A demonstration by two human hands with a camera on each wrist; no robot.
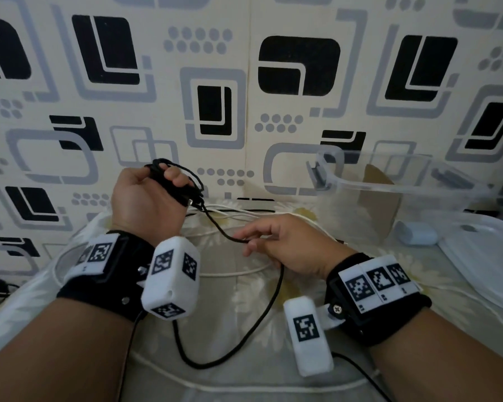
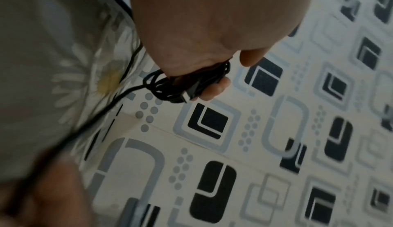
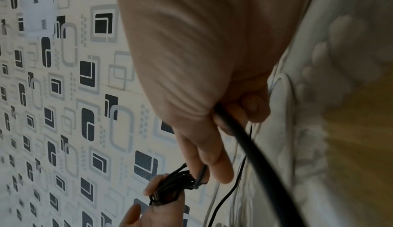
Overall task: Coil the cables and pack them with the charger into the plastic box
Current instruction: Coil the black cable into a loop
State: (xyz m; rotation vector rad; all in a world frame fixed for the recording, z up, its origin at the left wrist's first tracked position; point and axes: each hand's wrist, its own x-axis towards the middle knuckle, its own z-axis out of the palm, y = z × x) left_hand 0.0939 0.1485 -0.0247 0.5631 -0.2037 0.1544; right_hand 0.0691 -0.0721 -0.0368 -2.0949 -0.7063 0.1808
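My left hand (image 1: 160,184) is raised in front of the wall and grips a bundle of black cable coils (image 1: 183,184), also seen in the left wrist view as the coils (image 2: 170,86) with a plug end poking out. The free run of the black cable (image 1: 215,224) drops to my right hand (image 1: 250,242), which pinches it low over the bed. It then trails in a loop (image 1: 244,335) toward me. In the right wrist view the cable (image 3: 255,155) runs through my right hand (image 3: 212,138). The clear plastic box (image 1: 404,175) stands open at the back right. I cannot pick out a charger.
White cables (image 1: 244,213) lie across the flower-print bedding (image 1: 244,285) under my hands. The box's clear lid (image 1: 482,256) lies at the right, with a pale blue rounded case (image 1: 415,233) beside it. A brown cardboard piece (image 1: 378,204) leans behind. The patterned wall (image 1: 244,82) is close ahead.
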